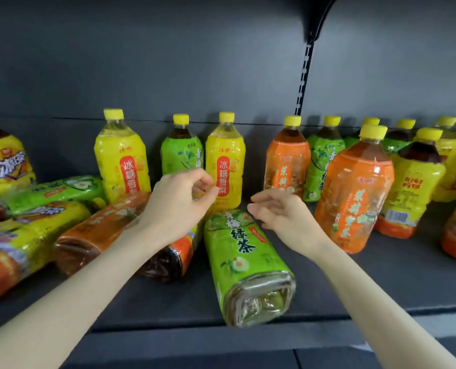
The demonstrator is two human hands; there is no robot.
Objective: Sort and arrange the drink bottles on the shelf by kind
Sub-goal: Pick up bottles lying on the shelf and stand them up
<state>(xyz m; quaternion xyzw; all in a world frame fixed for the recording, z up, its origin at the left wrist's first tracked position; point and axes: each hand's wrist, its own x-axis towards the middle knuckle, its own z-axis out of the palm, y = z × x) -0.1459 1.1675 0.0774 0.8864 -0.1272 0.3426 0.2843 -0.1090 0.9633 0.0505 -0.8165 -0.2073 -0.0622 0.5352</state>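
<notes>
A green-label tea bottle (244,262) lies on its side in the middle of the dark shelf (368,283), its base toward me. My left hand (180,201) hovers just above its far end, fingers curled and apart, holding nothing. To the right of that end, my right hand (280,209) is open and empty too. Behind the hands stand two yellow pear-drink bottles (121,158) (225,161) and a green bottle (181,153). An orange-label bottle (353,193) stands just right of my right hand.
On the left, several bottles lie on their sides: an orange one (99,233), a green one (56,193) and a yellow one (22,243). More upright bottles crowd the right, among them an orange one (288,161) and a yellow one (413,187). A slotted upright (305,73) runs up the back wall.
</notes>
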